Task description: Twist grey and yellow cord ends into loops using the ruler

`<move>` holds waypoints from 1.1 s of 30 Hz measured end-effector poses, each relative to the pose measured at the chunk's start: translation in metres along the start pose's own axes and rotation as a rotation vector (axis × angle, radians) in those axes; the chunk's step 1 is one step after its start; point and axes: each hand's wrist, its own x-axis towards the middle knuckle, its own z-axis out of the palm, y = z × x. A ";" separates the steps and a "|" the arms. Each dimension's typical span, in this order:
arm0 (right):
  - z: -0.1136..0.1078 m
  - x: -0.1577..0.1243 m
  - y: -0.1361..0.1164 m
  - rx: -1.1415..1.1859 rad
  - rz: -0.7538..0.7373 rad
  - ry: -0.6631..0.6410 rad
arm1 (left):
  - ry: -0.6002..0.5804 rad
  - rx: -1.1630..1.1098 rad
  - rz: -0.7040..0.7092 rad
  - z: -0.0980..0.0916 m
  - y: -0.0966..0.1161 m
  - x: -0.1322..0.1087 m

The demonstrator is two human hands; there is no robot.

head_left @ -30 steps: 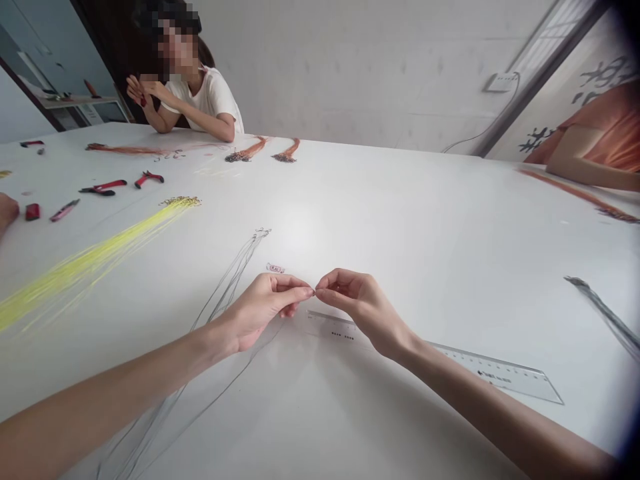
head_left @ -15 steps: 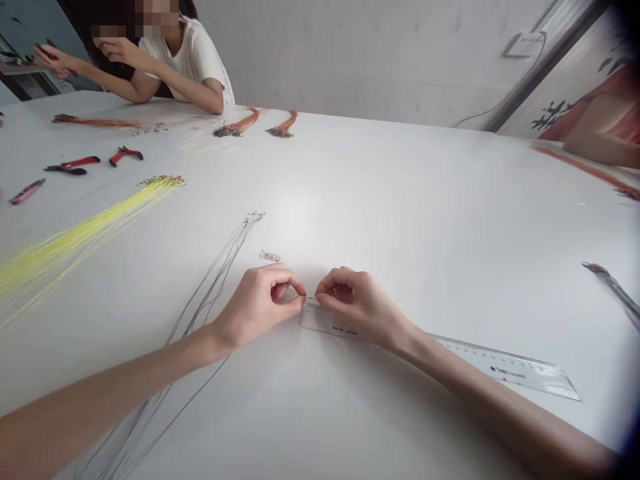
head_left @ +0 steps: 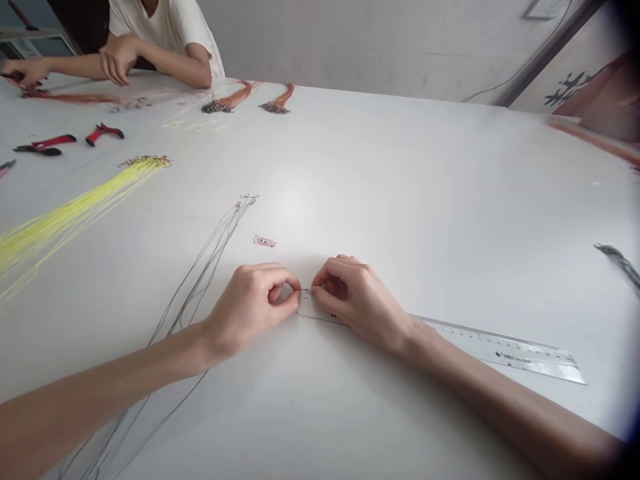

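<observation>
The left hand (head_left: 250, 305) and right hand (head_left: 356, 299) meet at the end of a clear plastic ruler (head_left: 500, 343), flat on the white bench (head_left: 410, 187). Their fingers (head_left: 291, 299) are pinched together on something too small to see. I judge it a lining-up step; the next move calls for steady fingertips.

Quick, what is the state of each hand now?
Left hand: pinched shut at the ruler end; item too small to tell.
Right hand: pinched shut, likewise.

The table (head_left: 400, 187) is showing plain white; yellow cords (head_left: 75, 207) are glowing bright, grey cords (head_left: 213, 253) looking pale, the ruler (head_left: 500, 347) appearing clear with black marks.
</observation>
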 end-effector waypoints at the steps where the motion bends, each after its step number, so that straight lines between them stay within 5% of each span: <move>1: 0.000 0.000 0.000 -0.006 -0.004 0.001 | 0.003 0.000 -0.002 0.000 0.000 -0.001; 17: 0.000 0.000 0.001 -0.009 -0.004 -0.007 | -0.071 -0.038 -0.013 -0.001 0.002 -0.003; 33: 0.000 0.000 0.000 -0.020 -0.015 0.003 | -0.056 -0.029 0.120 -0.001 0.001 -0.005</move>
